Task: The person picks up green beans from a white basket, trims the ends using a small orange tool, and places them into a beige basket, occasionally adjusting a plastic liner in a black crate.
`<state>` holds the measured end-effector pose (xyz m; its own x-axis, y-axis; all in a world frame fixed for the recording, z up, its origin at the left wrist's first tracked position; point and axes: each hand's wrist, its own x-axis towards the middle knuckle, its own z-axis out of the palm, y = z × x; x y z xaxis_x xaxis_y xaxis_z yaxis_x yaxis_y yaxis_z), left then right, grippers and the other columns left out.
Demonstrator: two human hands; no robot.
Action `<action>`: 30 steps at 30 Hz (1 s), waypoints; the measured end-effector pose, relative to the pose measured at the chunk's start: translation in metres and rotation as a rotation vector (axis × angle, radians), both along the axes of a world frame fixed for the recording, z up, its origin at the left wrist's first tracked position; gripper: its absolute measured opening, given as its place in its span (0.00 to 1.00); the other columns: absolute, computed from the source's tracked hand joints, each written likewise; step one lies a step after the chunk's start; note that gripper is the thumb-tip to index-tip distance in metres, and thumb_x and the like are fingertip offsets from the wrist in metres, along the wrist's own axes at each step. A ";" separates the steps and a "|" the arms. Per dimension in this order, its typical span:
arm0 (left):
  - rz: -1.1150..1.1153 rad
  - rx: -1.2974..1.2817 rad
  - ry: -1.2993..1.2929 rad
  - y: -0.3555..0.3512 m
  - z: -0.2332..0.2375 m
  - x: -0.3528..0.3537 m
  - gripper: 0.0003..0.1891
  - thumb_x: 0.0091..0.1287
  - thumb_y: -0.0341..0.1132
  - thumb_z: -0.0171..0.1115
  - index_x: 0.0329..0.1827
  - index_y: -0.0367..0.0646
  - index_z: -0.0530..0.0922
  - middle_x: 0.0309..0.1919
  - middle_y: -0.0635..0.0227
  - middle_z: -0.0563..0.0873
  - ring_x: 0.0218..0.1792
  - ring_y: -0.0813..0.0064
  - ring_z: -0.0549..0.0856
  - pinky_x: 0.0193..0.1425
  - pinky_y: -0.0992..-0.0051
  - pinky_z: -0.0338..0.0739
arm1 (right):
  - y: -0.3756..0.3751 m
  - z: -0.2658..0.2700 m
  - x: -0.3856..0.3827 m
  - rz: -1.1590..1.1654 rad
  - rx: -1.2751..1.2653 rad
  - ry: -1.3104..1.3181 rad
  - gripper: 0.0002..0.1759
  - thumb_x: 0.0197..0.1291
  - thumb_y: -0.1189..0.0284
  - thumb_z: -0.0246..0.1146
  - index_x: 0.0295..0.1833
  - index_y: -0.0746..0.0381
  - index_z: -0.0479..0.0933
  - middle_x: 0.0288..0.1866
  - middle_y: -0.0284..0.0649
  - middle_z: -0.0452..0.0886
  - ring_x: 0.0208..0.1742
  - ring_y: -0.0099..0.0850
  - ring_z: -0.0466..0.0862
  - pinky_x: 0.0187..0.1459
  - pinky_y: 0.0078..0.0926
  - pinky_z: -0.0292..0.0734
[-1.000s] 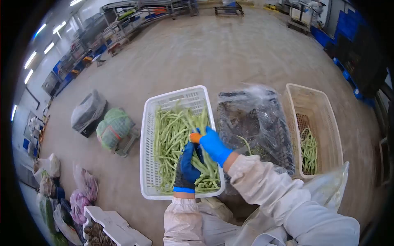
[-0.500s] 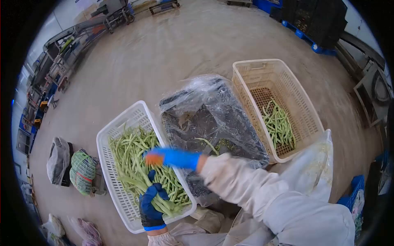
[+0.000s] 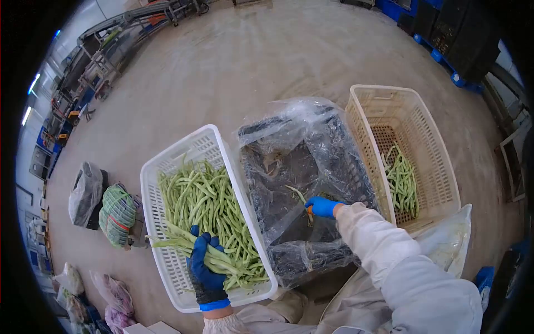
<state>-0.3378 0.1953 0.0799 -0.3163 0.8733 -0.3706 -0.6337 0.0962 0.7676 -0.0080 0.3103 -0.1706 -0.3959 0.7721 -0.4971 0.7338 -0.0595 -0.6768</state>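
Observation:
My left hand, in a dark blue glove, is closed around a bunch of green beans above the near part of a white crate. Loose green beans fill much of that crate. Over the black crate lined with clear plastic, my right hand, in a bright blue glove, grips a small orange-handled tool. Its dark tip points down and is hard to make out. A single pale bean lies on the plastic just beside this hand.
To the right, a beige crate holds a smaller pile of green beans. A green net sack and a plastic-lined black box stand at the left. Bags lie at lower left. Dark stacked crates rise at the far right.
My right hand has moved right, from over the white crate to over the black crate. The bunch in my left hand now tilts leftward. The view has shifted slightly.

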 end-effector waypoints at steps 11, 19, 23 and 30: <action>0.051 0.063 -0.123 -0.024 0.014 0.014 0.20 0.64 0.32 0.59 0.59 0.46 0.71 0.41 0.69 0.80 0.41 0.73 0.80 0.43 0.73 0.78 | 0.007 -0.045 -0.007 0.324 0.091 -0.342 0.20 0.49 0.64 0.57 0.46 0.59 0.81 0.46 0.49 0.82 0.48 0.47 0.81 0.49 0.41 0.75; 0.083 -0.003 -0.041 -0.002 0.010 0.018 0.24 0.64 0.34 0.60 0.63 0.45 0.69 0.45 0.69 0.80 0.45 0.72 0.80 0.51 0.72 0.77 | 0.008 -0.018 0.002 0.015 0.073 0.078 0.21 0.51 0.64 0.62 0.50 0.62 0.80 0.48 0.48 0.82 0.48 0.38 0.82 0.51 0.33 0.75; -0.050 0.037 -0.093 0.003 -0.005 0.029 0.22 0.62 0.31 0.62 0.60 0.44 0.70 0.43 0.68 0.81 0.43 0.71 0.80 0.49 0.72 0.77 | -0.028 0.125 -0.009 -0.336 -0.146 0.709 0.19 0.58 0.74 0.62 0.57 0.62 0.76 0.50 0.45 0.80 0.48 0.31 0.80 0.52 0.30 0.72; -0.303 0.228 0.121 -0.016 -0.004 0.082 0.23 0.71 0.42 0.52 0.64 0.38 0.66 0.52 0.59 0.78 0.48 0.68 0.80 0.54 0.68 0.76 | -0.129 0.291 -0.067 0.277 0.988 0.478 0.20 0.58 0.73 0.59 0.56 0.68 0.71 0.54 0.52 0.69 0.54 0.48 0.73 0.53 0.37 0.72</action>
<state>-0.2555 0.1794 0.0755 -0.0615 0.9893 -0.1323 -0.5069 0.0832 0.8580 -0.0747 0.1811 0.1209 -0.5999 0.5992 0.5302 0.2919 0.7809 -0.5522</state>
